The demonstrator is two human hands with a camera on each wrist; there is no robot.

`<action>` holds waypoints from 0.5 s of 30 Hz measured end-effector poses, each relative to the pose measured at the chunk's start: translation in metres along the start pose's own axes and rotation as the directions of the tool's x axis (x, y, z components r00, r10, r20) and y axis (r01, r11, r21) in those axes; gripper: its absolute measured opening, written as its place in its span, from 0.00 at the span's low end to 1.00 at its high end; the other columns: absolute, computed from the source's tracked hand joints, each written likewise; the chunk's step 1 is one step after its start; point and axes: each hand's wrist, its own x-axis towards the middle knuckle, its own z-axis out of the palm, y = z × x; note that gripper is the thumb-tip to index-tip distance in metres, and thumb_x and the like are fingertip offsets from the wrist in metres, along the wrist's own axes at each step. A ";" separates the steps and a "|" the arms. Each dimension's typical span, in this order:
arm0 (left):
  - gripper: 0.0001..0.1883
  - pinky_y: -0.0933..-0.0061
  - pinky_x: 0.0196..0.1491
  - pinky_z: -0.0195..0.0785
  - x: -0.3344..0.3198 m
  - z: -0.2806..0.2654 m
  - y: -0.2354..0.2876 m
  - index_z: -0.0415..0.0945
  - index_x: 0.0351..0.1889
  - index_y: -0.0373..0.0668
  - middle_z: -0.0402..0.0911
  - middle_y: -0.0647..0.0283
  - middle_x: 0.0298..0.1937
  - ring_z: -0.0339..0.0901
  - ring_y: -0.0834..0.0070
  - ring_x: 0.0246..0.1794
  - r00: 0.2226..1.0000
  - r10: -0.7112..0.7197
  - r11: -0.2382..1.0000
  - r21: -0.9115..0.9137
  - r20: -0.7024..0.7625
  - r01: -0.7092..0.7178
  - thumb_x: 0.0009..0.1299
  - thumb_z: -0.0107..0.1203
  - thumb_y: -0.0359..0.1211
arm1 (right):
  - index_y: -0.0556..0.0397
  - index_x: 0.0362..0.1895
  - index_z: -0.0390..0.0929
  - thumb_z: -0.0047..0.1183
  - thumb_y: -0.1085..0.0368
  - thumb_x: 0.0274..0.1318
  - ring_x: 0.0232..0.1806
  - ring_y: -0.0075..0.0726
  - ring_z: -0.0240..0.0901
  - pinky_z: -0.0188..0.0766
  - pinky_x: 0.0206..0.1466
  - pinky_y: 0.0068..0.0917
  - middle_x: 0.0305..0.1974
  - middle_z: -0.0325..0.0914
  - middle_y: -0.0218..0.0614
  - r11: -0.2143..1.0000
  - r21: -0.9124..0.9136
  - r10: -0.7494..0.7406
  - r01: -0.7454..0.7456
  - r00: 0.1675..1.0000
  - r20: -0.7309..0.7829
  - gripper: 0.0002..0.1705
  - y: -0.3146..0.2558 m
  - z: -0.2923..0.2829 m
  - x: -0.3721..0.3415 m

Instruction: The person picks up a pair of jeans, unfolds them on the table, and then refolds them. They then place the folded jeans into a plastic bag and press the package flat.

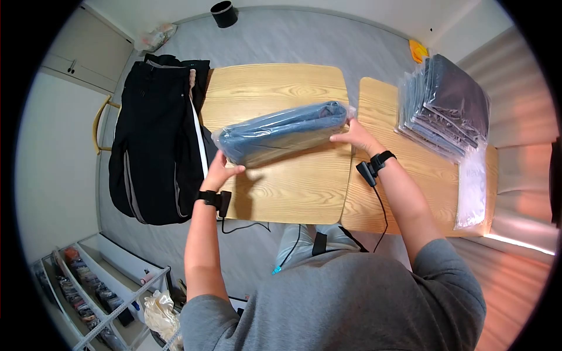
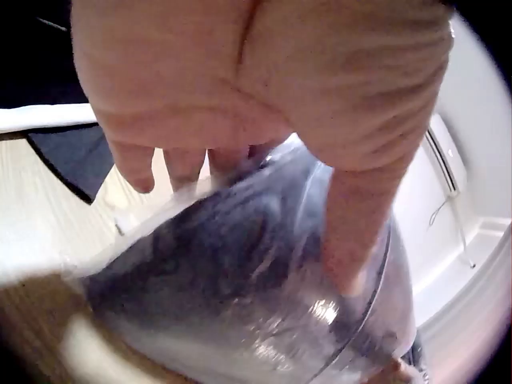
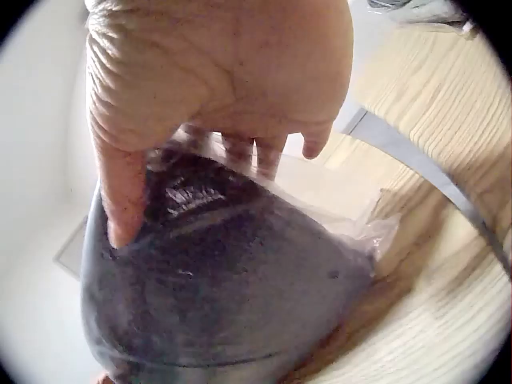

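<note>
Both hands hold a folded blue denim garment in a clear plastic bag (image 1: 281, 133), tilted above the wooden table (image 1: 281, 199). The left hand (image 1: 220, 173) grips the bag's left end. In the left wrist view its thumb (image 2: 350, 248) lies along one face, with the fingers on the other side, partly hidden. At the opposite end, the right hand (image 1: 358, 138) grips the bag the same way. The right wrist view shows that thumb (image 3: 124, 204) against the dark bagged cloth (image 3: 208, 280), and loose clear plastic (image 3: 376, 236) sticks out at the corner.
Black garments (image 1: 152, 140) with a white strip lie left of the table. On a second wooden table (image 1: 404, 193) at right stand a tall stack of bagged folded clothes (image 1: 451, 105) and flat clear bags (image 1: 472, 187). Cables run from both wrist cameras. A black bin (image 1: 224, 14) stands beyond.
</note>
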 end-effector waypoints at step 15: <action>0.20 0.75 0.50 0.65 -0.051 0.026 0.053 0.66 0.52 0.32 0.77 0.59 0.45 0.73 0.76 0.46 0.996 0.017 0.997 0.075 -0.087 -0.011 0.65 0.56 0.32 | 0.63 0.56 0.66 0.58 0.65 0.51 0.50 0.31 0.69 0.64 0.56 0.27 0.49 0.74 0.39 0.964 0.234 0.103 -0.123 0.990 0.097 0.29 -0.023 -0.002 -0.068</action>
